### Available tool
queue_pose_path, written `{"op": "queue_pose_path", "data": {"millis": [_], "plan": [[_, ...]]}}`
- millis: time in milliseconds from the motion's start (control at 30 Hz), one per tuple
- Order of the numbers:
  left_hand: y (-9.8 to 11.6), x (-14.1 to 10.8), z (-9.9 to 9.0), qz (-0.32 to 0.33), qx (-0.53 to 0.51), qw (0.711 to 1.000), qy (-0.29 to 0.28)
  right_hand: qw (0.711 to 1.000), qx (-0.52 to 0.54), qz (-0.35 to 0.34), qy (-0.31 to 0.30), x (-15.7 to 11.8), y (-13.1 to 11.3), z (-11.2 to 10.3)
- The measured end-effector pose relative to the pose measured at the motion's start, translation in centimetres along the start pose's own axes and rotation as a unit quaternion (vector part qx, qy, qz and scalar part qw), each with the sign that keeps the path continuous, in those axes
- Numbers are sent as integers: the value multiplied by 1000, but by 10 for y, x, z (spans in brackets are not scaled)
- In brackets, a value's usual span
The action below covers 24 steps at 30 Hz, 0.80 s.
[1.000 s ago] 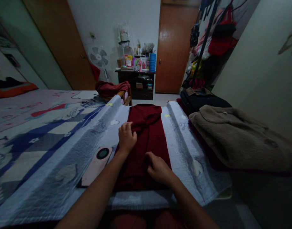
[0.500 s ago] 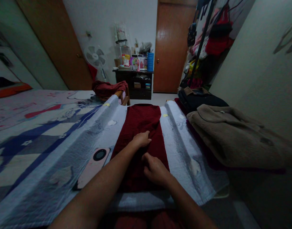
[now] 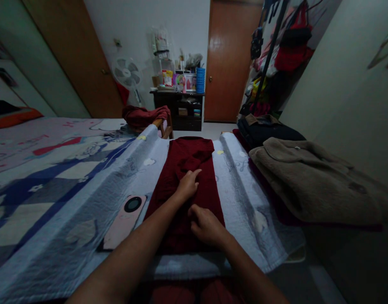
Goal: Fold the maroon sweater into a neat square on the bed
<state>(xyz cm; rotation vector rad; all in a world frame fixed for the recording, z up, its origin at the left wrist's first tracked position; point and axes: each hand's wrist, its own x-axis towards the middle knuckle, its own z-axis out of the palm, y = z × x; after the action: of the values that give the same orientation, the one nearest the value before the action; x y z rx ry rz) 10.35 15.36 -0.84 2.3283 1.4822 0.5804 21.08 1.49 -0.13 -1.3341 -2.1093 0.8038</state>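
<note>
Two bare hands work over a long, dark red cloth garment point(image 3: 209, 194), which lies lengthwise in the middle of a pale grey-blue quilted cover point(image 3: 238, 202), its near edge close to the person. The left hand point(image 3: 188, 184) is over the middle of the garment, index finger stretched forward and to the right, the other fingers bent. The right hand point(image 3: 206, 223) is nearer the body and slightly to the right, fingers curled in towards the thumb. The hands are near each other but apart; whether either pinches any cloth, I cannot tell.

Soft, raised creases run across the garment just beyond the left fingertips, while its right side looks flatter. As a judgement, cloth this limp responds best to light, flat fingers moving outward from the middle; a poking fingertip or a hard push could bunch it up or drag the cover along. A gentle right hand on the near part would steady it, and both long edges are best kept straight.

To the left, just beside the garment, lies a pale pink phone with a round black camera disc point(image 3: 121, 228), close to the left forearm, so low sweeps there call for care. On the right, well apart from the hands, rests a thick brown fleece coat point(image 3: 304, 185).
</note>
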Motion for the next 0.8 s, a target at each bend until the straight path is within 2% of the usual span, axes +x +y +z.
{"op": "queue_pose_path", "data": {"millis": [200,367,500,633,700,800], "plan": [[-13,-12,8,63,119,991,-28,998,45,32,-6,-5,3,9],[-5,-26,2,85,197,977,9,995,93,37,7,-14,4,8],[5,-48,-8,96,177,979,-17,999,30,2,25,-27,5,11],[10,-68,-10,24,154,987,-48,998,-40,-19,50,-38,5,14],[10,-71,-7,1,119,991,-58,995,-73,-21,68,-41,6,14],[7,-65,4,23,33,997,-66,989,-126,5,82,-44,9,13]]}}
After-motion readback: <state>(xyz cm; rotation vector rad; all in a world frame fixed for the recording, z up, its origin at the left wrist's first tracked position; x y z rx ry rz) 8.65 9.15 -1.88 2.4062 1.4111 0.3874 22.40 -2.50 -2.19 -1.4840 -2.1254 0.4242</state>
